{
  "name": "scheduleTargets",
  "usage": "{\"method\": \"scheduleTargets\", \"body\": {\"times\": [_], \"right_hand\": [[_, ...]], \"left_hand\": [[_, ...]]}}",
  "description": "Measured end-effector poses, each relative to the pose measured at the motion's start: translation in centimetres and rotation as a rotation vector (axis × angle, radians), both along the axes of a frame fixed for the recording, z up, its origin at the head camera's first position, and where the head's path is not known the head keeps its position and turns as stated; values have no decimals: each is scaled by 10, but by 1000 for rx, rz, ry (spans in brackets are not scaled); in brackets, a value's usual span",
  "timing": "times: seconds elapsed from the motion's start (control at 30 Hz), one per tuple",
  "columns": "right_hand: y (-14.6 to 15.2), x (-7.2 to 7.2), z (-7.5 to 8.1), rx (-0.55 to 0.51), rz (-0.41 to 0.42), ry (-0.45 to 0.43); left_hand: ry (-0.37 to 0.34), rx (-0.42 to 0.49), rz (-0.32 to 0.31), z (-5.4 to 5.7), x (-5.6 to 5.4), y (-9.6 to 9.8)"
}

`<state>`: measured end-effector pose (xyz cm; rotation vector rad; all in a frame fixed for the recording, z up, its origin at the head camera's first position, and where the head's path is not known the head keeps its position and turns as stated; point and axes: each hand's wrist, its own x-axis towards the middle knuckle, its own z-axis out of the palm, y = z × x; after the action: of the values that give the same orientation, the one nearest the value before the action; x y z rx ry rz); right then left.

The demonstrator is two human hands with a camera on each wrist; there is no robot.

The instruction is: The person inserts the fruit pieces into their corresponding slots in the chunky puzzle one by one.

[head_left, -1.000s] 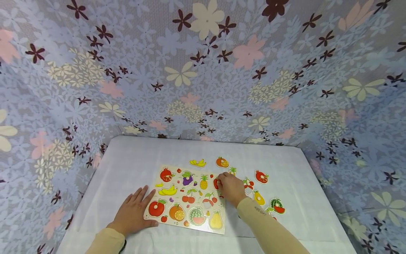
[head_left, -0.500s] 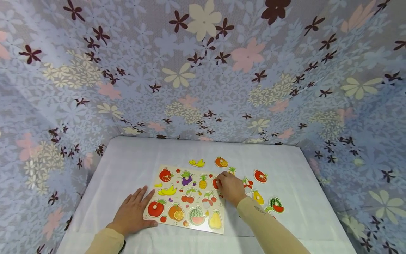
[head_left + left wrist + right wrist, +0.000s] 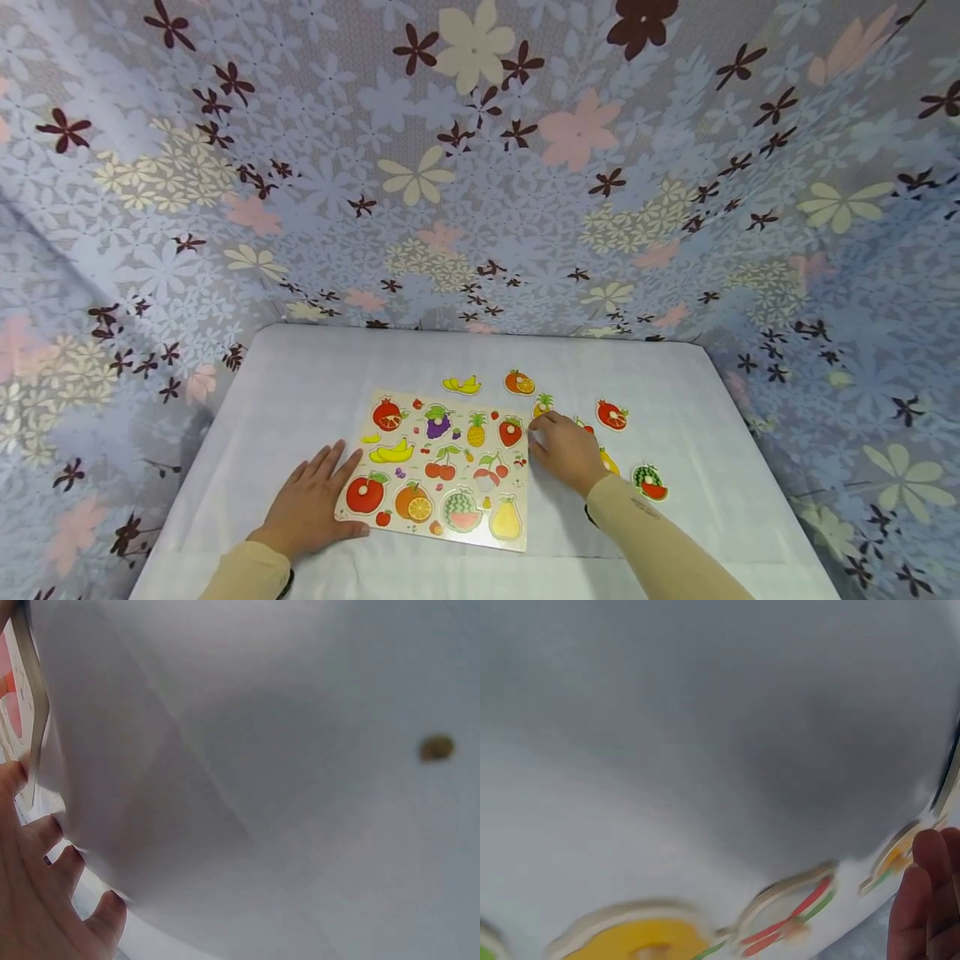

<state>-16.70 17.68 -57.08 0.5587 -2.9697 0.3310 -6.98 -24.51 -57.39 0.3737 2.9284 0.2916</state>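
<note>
A pale fruit puzzle board (image 3: 468,458) lies on the table. Grape (image 3: 438,423), strawberry (image 3: 511,432) and apple (image 3: 365,495) pieces with small knobs sit in it. My left hand (image 3: 311,502) rests flat at the board's left edge, fingers spread; its fingertips (image 3: 46,831) show beside the board edge in the left wrist view. My right hand (image 3: 566,450) is just right of the board, fingertips close beside the loose pineapple piece (image 3: 543,403). In the right wrist view its fingers (image 3: 911,907) extend next to the pineapple piece (image 3: 897,859), whose knob shows between finger and rim.
Loose banana (image 3: 461,384) and orange (image 3: 519,382) pieces lie behind the board. To the right are pomegranate (image 3: 612,414), watermelon (image 3: 649,482), cherry (image 3: 585,426) and pear (image 3: 608,461) pieces, the last two partly behind the right hand. A floral cloth (image 3: 480,208) hangs around the table.
My right hand has let go of the strawberry piece, which now lies uncovered in the board, and has moved right toward the pineapple piece. The left hand stays in place.
</note>
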Motion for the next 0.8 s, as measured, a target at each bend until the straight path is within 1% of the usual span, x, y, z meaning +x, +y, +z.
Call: {"method": "scheduleTargets", "body": {"times": [0.33, 0.5, 0.6, 0.7, 0.8], "right_hand": [[29, 9, 0, 31, -16, -65], [42, 10, 1, 31, -23, -74], [50, 9, 4, 28, -21, -82], [58, 9, 7, 23, -28, -103], [67, 8, 8, 10, -53, -133]], "left_hand": [[15, 20, -6, 2, 2, 0], [9, 26, -2, 1, 2, 0], [17, 25, -6, 0, 2, 0], [27, 20, -12, -2, 2, 0], [33, 21, -16, -2, 2, 0]]}}
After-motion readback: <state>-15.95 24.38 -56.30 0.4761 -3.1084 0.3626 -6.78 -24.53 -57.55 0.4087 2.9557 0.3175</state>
